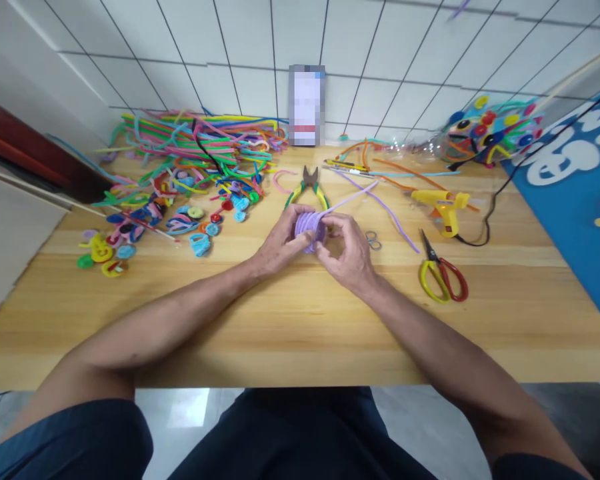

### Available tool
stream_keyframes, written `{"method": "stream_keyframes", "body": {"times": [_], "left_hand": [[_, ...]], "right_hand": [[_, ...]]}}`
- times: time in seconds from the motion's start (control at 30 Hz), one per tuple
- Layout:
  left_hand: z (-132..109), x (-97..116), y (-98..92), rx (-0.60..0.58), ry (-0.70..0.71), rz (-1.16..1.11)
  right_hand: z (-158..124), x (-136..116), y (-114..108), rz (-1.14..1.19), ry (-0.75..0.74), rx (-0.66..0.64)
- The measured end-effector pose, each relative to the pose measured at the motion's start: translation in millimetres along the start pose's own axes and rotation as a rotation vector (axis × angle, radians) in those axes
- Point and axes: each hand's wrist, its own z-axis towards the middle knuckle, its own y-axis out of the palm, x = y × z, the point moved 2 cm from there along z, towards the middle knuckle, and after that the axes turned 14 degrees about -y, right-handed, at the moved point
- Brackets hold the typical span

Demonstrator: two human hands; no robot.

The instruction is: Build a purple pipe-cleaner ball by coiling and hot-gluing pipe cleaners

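Purple chenille stem forms a coil (306, 225) of several stacked turns, held just above the middle of the counter (260, 320). Left hand (286, 241): closed around the left side of the coil, thumb across its near face. Right hand (349, 250): curled, thumb and fingertips gripping the right rim.

Progress, as judged from the present state: most of the winding appears done; one free end (353, 198) projects up and to the right, unwound. A loose purple stem (393, 215) lies to the right, not joined to the coil as far as can be seen.

Clearances: green-and-yellow diagonal cutters (310, 180) lie directly beyond the coil, handles close to the hands, and limit forward travel. Small scissors (374, 241) lie just beside the right hand. Red-and-yellow scissors (435, 259) and a yellow glue gun (446, 212) bound the right side; mixed chenille stems (200, 140) bound the far left. The widest working room lies between the forearms, back to the counter's straight front edge.
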Motion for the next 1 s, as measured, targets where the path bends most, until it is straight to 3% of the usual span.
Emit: {"method": "stream_keyframes", "body": {"times": [0.6, 1.0], "left_hand": [[-7, -1, -7.0, -0.002, 0.009, 0.024], [-12, 5, 1.7, 0.002, -0.008, -0.029]], "right_hand": [[0, -2, -2, 0.009, -0.076, -0.008], [-3, 0, -9, 0.039, 0.016, -0.026]]}}
